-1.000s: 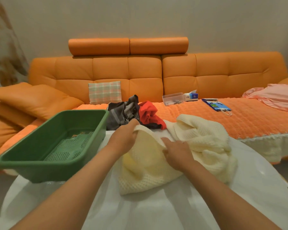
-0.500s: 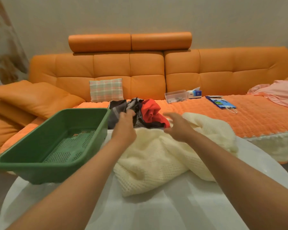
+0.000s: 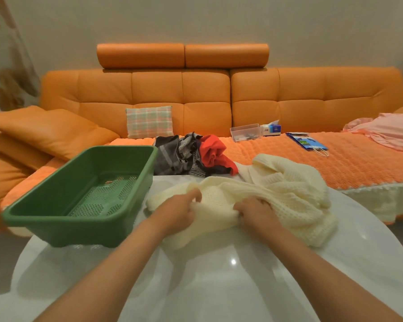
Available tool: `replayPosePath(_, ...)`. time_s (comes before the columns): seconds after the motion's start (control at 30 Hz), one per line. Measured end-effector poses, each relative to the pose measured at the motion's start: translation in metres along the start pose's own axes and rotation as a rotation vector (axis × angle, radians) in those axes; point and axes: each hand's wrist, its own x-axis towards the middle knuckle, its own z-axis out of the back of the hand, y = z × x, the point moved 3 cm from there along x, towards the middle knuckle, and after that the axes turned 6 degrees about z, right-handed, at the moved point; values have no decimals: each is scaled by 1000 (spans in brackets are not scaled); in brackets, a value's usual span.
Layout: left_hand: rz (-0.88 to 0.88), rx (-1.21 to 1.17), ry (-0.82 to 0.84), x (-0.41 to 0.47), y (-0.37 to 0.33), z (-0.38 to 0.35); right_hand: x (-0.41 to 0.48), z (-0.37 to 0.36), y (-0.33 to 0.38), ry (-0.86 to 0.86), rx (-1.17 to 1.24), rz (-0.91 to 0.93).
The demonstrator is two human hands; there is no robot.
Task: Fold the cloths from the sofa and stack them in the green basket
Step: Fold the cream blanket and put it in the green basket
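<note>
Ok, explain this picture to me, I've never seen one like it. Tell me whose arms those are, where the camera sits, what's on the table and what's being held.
There is no machine here. A person wears a camera on the head, looking forward and down, so the two bare arms reaching in from the bottom are their own. In front is a round white table, with an orange sofa behind it. The left hand and the right hand both grip a cream knitted cloth that lies crumpled on the table. A green basket stands at the table's left side, with no cloth in it yet. On the sofa seat lies a pile of dark and red cloths.
</note>
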Motion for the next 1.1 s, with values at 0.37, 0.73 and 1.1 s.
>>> replayPosePath(0.37, 316, 559, 285, -8, -9, 11, -3, 59, 39, 116, 525, 91)
replayPosePath(0.73, -155, 211, 125, 70, -88, -65, -24, 61, -91, 266, -298, -161)
replayPosePath(1.1, 159, 90, -218, 141, -77, -14, 43, 102, -148, -336, 374, -325)
